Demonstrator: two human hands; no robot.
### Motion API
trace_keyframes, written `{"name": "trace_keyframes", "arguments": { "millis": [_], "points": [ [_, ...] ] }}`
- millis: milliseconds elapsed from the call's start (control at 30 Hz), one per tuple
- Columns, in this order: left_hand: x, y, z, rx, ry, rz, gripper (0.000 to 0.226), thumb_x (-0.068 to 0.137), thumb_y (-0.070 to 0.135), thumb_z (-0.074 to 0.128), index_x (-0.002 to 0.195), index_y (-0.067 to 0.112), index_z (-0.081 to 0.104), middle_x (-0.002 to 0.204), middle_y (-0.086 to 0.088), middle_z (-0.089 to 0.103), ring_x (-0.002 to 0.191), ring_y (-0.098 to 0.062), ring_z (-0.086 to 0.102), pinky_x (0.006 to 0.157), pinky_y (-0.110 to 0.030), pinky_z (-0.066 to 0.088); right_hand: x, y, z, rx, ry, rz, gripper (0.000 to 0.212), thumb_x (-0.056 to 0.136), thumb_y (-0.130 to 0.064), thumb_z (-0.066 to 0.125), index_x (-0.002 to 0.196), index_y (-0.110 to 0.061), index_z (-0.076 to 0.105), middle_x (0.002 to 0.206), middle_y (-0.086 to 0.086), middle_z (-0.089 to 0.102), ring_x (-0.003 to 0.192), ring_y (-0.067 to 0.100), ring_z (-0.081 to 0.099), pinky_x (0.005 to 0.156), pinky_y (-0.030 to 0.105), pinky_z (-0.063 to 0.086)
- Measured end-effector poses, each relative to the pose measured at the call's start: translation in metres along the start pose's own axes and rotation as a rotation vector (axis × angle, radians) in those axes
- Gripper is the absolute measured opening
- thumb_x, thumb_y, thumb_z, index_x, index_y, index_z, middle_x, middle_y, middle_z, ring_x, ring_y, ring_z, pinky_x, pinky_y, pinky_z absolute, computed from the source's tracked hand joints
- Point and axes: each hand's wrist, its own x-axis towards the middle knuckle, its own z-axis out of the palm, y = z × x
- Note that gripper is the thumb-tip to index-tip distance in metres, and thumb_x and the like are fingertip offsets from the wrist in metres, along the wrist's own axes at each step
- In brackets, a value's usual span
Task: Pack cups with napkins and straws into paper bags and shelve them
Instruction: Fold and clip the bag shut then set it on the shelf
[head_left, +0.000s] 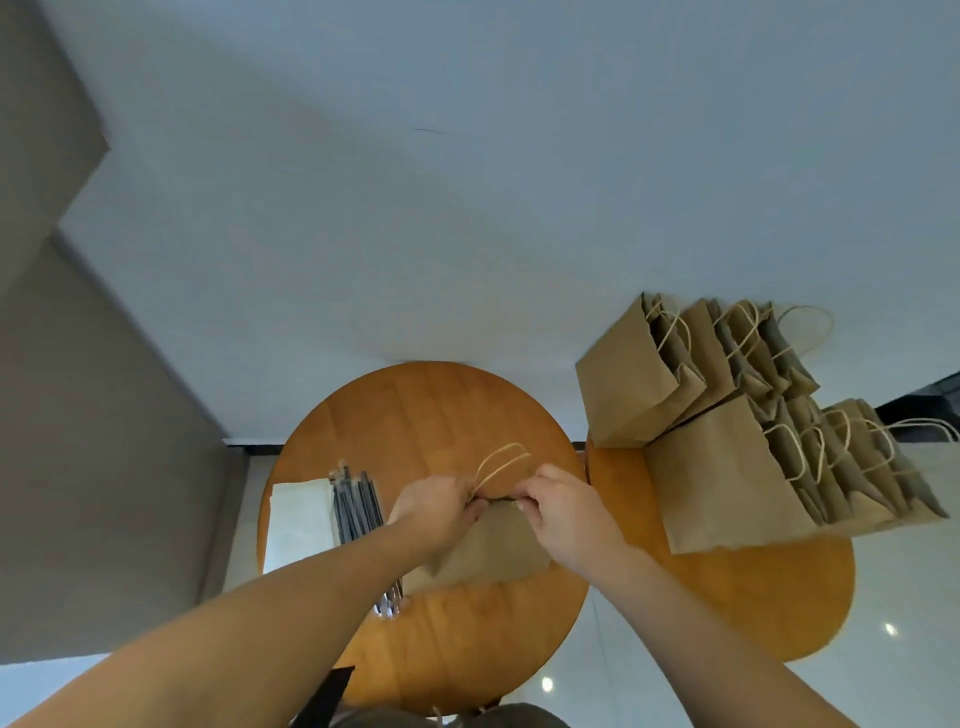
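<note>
A brown paper bag (488, 556) stands on the round wooden table (415, 415). My left hand (436, 506) and my right hand (563, 512) both pinch its top rim, one at each side. Its twine handles (501, 465) stick up between the two hands. The bag's mouth looks pressed together, and its contents are hidden. A stack of white napkins (298, 519) lies at the table's left. Dark wrapped straws (356, 506) lie beside the napkins, partly under my left forearm. No cup shows.
On a second round table (753, 597) to the right stand several brown paper bags (727, 415) with twine handles, packed close in rows. A pale wall rises behind both tables. A grey wall panel fills the left side. Glossy white floor shows below.
</note>
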Motion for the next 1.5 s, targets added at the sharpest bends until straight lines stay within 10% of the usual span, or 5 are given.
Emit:
{"name": "trace_keyframes", "arguments": {
  "millis": [600, 1000, 1500],
  "points": [
    [-0.008, 0.005, 0.015, -0.059, 0.050, -0.148, 0.033, 0.101, 0.043, 0.042, 0.109, 0.026, 0.068, 0.091, -0.004, 0.070, 0.082, -0.024, 0.064, 0.074, -0.039, 0.055, 0.038, 0.010, 0.018, -0.015, -0.096, -0.200, 0.022, 0.098, -0.015, 0.054, 0.115, -0.014, 0.068, 0.111, 0.004, 0.062, 0.103, 0.021, 0.059, 0.088, 0.032, 0.050],
    [-0.005, 0.002, 0.020, -0.077, 0.150, -0.139, 0.025, 0.100, 0.042, 0.047, 0.117, 0.029, 0.062, 0.101, 0.002, 0.070, 0.092, -0.019, 0.065, 0.078, -0.032, 0.052, 0.041, 0.018, 0.008, 0.321, -0.126, 0.036, 0.014, 0.096, -0.019, 0.062, 0.107, -0.020, 0.070, 0.081, -0.013, 0.069, 0.066, -0.001, 0.065, 0.067, 0.014, 0.052],
    [-0.003, -0.002, 0.019, -0.051, 0.133, -0.096, 0.031, 0.104, 0.041, 0.040, 0.114, 0.026, 0.065, 0.093, 0.000, 0.071, 0.082, -0.019, 0.064, 0.076, -0.038, 0.054, 0.052, 0.016, 0.010, 0.210, -0.162, -0.081, 0.025, 0.099, -0.019, 0.056, 0.120, -0.021, 0.069, 0.110, -0.005, 0.073, 0.102, 0.011, 0.066, 0.091, 0.025, 0.052]
  ]
}}
